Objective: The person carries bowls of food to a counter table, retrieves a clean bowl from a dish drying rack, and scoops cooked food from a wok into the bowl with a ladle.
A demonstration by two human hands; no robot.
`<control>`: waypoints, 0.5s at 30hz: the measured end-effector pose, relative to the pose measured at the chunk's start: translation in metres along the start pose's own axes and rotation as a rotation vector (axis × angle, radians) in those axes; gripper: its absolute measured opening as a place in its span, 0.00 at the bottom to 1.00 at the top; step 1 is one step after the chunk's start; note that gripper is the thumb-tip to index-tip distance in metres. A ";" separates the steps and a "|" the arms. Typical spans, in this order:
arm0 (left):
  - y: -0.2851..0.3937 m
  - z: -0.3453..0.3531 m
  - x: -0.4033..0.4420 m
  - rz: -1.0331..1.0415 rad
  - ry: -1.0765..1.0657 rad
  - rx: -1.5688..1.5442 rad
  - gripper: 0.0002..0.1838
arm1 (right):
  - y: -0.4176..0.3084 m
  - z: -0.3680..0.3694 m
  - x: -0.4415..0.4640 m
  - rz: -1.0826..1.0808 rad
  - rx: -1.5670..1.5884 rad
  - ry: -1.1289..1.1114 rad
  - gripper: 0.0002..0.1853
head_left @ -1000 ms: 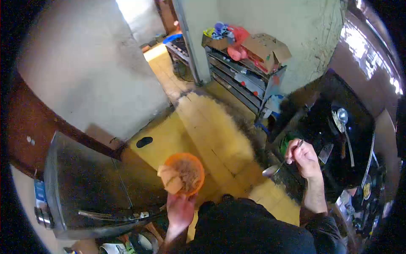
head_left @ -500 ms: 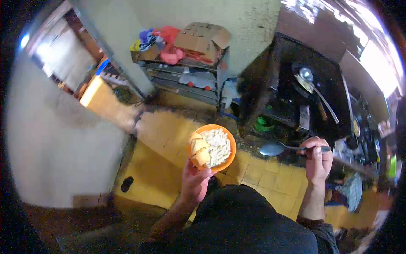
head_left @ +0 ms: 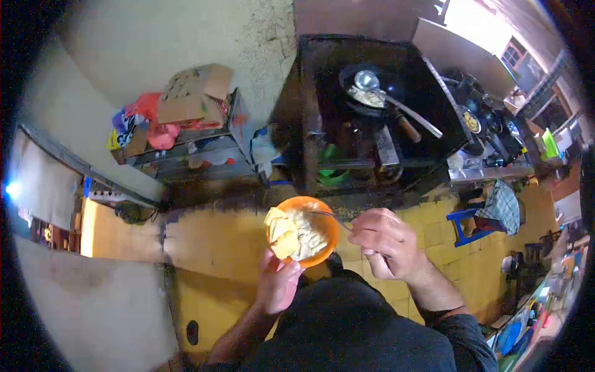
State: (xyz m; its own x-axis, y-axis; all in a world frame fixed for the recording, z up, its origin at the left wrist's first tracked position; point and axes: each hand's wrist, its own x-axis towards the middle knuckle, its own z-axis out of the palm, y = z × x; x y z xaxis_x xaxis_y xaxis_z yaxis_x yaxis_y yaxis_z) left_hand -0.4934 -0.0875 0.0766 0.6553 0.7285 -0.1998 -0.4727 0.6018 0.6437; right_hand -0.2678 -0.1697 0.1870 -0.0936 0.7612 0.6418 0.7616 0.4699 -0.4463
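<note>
An orange bowl (head_left: 333, 237) rests in my left hand (head_left: 280, 283), whose fingers grip its lower left rim. White, noodle-like food (head_left: 310, 240) fills part of it, and several yellow-orange crisp pieces (head_left: 282, 234) lie along the left side. My right hand (head_left: 387, 242) is closed around the handle of a spoon (head_left: 328, 214). The spoon's head is down in the white food near the top of the bowl, so its tip is hidden.
Beyond the bowl stands a black stove counter with a pan (head_left: 367, 110) and a ladle (head_left: 406, 110) lying across it. Left of it, a low shelf holds a cardboard box (head_left: 189, 99). At right are a blue stool (head_left: 463, 228) and a hanging checked cloth (head_left: 501, 208).
My right hand has moved left and brought the spoon from beside the stove into the bowl. The view has turned right, showing more of the counter. My left hand still holds the bowl.
</note>
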 end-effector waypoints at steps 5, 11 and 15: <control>-0.008 0.034 0.031 0.002 -0.033 0.019 0.39 | 0.046 -0.039 -0.010 0.039 0.166 0.112 0.08; -0.020 0.066 0.063 0.024 -0.034 -0.036 0.43 | 0.085 -0.079 -0.032 0.262 0.416 0.522 0.14; -0.021 0.063 0.084 -0.005 -0.072 -0.055 0.43 | 0.113 -0.092 -0.053 0.455 0.424 0.654 0.13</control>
State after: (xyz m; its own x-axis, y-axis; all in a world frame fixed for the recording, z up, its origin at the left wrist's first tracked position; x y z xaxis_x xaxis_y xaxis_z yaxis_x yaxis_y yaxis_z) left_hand -0.3910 -0.0594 0.0929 0.6973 0.7013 -0.1478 -0.5001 0.6239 0.6006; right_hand -0.1180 -0.1982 0.1595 0.6414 0.5683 0.5154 0.3234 0.4089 -0.8534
